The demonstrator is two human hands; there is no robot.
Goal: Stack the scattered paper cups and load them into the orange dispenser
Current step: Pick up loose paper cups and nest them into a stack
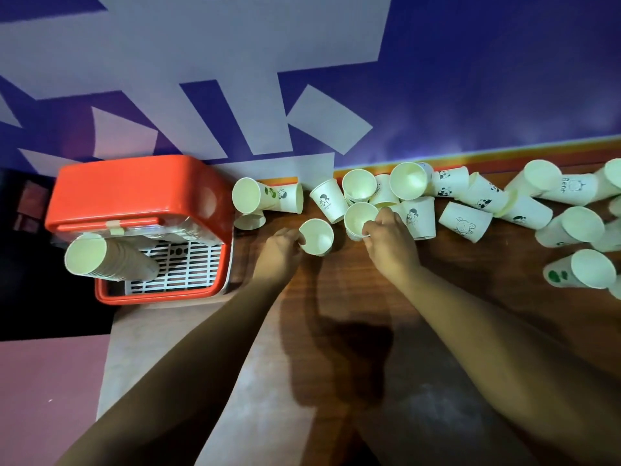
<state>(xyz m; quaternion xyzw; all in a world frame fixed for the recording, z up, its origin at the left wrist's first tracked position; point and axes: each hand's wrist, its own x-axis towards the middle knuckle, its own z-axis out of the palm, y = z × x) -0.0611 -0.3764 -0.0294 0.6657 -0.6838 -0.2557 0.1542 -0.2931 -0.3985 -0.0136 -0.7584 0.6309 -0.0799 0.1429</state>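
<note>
Several white paper cups with small printed pictures lie scattered along the back of the wooden table (353,297). My left hand (280,245) grips one upright cup (317,235) at its left rim. My right hand (389,238) pinches the rim of a second upright cup (359,218) just to the right of it. The orange dispenser (134,193) stands at the table's left end. A long stack of nested cups (107,258) lies tilted on its white grille, mouth facing left.
More loose cups (581,227) are piled on their sides at the far right, some at the frame edge. A blue and pale patterned wall (302,79) rises right behind the cups. The table's left edge drops off beside the dispenser.
</note>
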